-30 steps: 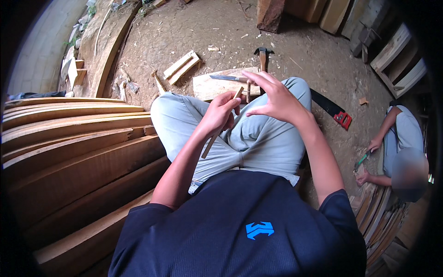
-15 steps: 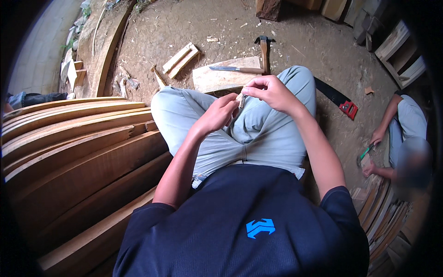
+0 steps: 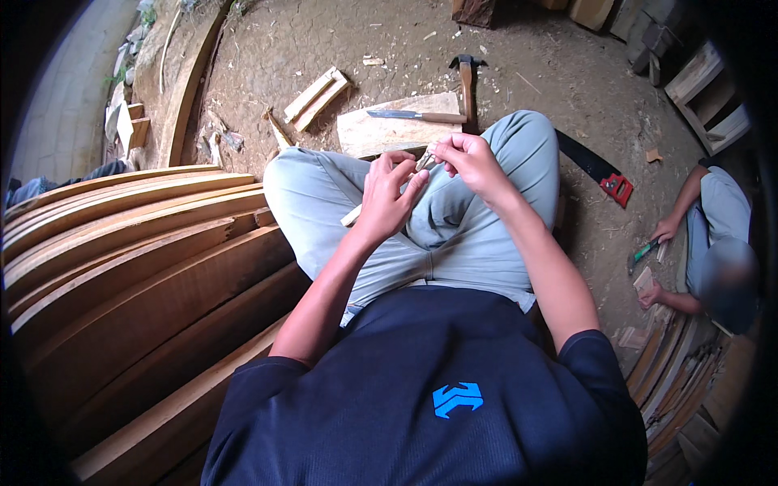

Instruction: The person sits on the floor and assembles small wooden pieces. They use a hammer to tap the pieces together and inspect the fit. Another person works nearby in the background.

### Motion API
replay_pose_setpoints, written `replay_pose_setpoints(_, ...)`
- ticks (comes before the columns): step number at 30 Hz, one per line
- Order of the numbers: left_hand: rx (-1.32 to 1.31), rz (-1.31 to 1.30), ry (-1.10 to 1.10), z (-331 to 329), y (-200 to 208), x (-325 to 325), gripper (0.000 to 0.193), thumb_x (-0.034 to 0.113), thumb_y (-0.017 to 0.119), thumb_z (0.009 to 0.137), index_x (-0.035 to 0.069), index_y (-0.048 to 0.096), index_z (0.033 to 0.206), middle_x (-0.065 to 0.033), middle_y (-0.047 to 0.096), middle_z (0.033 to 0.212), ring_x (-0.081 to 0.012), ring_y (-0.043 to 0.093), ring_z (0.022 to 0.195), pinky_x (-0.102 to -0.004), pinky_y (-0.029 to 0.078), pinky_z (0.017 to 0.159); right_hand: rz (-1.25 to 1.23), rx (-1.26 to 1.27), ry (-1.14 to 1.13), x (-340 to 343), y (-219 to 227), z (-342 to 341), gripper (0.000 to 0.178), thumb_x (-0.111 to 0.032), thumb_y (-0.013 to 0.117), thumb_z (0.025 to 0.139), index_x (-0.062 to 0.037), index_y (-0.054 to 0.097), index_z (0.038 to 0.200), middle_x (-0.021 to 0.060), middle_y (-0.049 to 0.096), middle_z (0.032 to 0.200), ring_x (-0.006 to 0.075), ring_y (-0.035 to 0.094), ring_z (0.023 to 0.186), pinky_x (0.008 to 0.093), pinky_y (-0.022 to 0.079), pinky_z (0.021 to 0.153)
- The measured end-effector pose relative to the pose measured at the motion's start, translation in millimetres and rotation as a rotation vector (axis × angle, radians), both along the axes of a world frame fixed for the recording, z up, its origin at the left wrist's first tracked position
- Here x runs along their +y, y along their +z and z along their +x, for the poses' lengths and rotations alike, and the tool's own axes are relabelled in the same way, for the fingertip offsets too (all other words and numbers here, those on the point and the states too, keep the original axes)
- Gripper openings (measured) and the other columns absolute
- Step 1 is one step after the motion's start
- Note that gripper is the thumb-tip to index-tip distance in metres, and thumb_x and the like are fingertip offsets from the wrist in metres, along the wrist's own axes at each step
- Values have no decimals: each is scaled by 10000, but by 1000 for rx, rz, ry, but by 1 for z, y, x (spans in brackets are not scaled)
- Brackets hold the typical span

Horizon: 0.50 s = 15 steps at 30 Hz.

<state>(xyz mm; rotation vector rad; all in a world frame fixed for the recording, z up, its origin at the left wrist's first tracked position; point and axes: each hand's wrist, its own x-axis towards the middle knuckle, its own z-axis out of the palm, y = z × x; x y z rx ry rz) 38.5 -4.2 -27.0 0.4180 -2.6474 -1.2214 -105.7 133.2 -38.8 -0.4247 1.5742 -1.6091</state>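
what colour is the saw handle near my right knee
Red; the saw handle shows best in the head view.

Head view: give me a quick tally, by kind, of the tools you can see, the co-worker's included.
Hammer: 1
Knife: 1
Red-handled saw: 1
Green tool, exact kind unclear: 1
Total: 4

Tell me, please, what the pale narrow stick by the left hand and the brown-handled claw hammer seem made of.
Pale stick: likely unfinished wood, by its light, matte surface. Claw hammer: handle probably wood, being warm brown, coating unclear; head apparently dull, blackish metal, with slim claws.
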Motion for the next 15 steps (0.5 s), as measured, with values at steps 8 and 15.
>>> replay_pose_setpoints(8, -145, -74, 112, -5, 10, 16, 267, 347, 638, 910, 94, 695, 972, -122, 566, 1033, -305, 503, 973, -439, 387, 880, 38, 100, 59, 8, -4, 0, 211, -202, 643, 959, -11, 634, 870, -10, 613, 747, 43, 526, 665, 241, 452, 602)
replay_pose_setpoints(15, -251, 175, 66, -16, 32, 15, 280, 308, 603, 913, 32, 646, 903, -157, 641, 745, -331, 615, 664, -411, 478, 632, 172, 399, 204, 15, 24, -10, 423, -357, 576, 997, 33, 579, 834, 57, 524, 656, 99, 444, 636, 321, 410, 585)
